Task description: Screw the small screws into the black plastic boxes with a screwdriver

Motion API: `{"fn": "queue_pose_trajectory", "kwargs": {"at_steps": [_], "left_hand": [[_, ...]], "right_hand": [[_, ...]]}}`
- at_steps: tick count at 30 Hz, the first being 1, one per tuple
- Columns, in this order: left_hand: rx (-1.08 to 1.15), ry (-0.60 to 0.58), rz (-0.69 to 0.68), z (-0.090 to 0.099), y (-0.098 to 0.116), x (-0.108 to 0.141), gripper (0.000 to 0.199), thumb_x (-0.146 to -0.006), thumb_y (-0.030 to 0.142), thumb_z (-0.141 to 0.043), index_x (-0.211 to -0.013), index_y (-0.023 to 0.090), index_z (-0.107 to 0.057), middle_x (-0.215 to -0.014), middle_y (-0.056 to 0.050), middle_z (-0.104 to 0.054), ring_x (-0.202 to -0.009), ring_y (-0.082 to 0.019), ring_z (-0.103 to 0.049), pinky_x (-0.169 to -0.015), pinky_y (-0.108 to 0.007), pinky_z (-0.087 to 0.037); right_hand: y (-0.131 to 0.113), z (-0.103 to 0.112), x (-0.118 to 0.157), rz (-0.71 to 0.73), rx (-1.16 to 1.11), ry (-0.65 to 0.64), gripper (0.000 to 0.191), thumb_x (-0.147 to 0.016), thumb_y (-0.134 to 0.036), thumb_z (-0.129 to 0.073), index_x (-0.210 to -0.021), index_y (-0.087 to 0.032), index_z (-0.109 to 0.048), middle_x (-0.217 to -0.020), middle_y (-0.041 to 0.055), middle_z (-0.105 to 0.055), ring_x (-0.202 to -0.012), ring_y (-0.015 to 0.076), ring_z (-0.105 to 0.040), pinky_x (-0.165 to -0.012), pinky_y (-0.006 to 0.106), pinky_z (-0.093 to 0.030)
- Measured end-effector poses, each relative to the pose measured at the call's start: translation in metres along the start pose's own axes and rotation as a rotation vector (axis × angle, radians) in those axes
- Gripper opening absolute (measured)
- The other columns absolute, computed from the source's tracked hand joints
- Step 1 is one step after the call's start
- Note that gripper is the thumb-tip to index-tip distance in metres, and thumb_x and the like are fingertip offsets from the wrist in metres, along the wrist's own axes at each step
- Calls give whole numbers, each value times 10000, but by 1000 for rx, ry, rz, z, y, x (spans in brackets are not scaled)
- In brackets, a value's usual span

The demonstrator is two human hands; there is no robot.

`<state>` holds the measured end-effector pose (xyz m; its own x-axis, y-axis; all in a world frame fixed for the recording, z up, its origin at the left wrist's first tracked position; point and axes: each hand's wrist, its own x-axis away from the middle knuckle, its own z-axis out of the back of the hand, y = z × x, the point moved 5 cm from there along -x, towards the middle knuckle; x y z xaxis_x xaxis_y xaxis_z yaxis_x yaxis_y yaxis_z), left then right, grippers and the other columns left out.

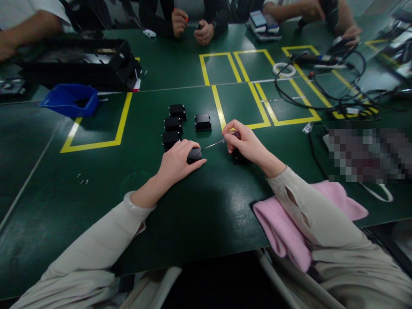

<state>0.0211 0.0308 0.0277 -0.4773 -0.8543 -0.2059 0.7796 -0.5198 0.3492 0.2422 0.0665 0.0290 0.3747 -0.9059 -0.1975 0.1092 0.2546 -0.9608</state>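
Observation:
My left hand (179, 159) is closed around a small black box (194, 155) on the green table. In my right hand (240, 139) is a screwdriver (213, 145), gripped by its handle, its thin shaft pointing left. The shaft's tip meets the right end of the held box. Beneath my right hand sits another black box (238, 157), partly covered by it. Several similar black boxes (173, 124) stand in a column just beyond my left hand. A single black box (203, 122) stands to the right of that column.
Small screws (84, 181) lie at the left. A blue bin (69, 100) and black trays (77, 64) stand at the far left. A pink cloth (283, 227) lies under my right forearm. Cables (347, 96) and a white tape ring (283, 69) are at the right. Other people's hands (203, 32) work across the table.

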Motion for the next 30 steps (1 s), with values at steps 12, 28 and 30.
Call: {"fn": "queue_pose_trajectory", "kwargs": {"at_steps": [12, 28, 30], "left_hand": [[3, -5, 4, 0, 0, 0, 347, -972, 521, -670, -1145, 224, -625, -1140, -96, -707, -1056, -305, -658, -896, -432, -534], [8, 6, -11, 0, -1, 0, 360, -975, 524, -670, -1153, 213, -633, -1138, -97, -707, -1053, -304, -657, -899, -430, -534], [11, 12, -12, 0, -1, 0, 363, -972, 525, -673, -1151, 210, -636, -1135, -98, -706, -1056, -307, -658, -904, -431, -534]], "right_hand": [[0, 0, 0, 15, 10, 3, 146, -1043, -329, -623, -1024, -223, -524, -586, -94, -540, -515, 97, -579, -551, 235, -437], [2, 1, -1, 17, 11, 36, 152, -1032, -318, -617, -981, -224, -508, -565, -105, -516, -486, 92, -559, -523, 230, -411], [4, 0, -1, -7, -2, 40, 183, -1045, -362, -600, -966, -229, -503, -522, -125, -449, -448, 92, -525, -492, 228, -390]]}}
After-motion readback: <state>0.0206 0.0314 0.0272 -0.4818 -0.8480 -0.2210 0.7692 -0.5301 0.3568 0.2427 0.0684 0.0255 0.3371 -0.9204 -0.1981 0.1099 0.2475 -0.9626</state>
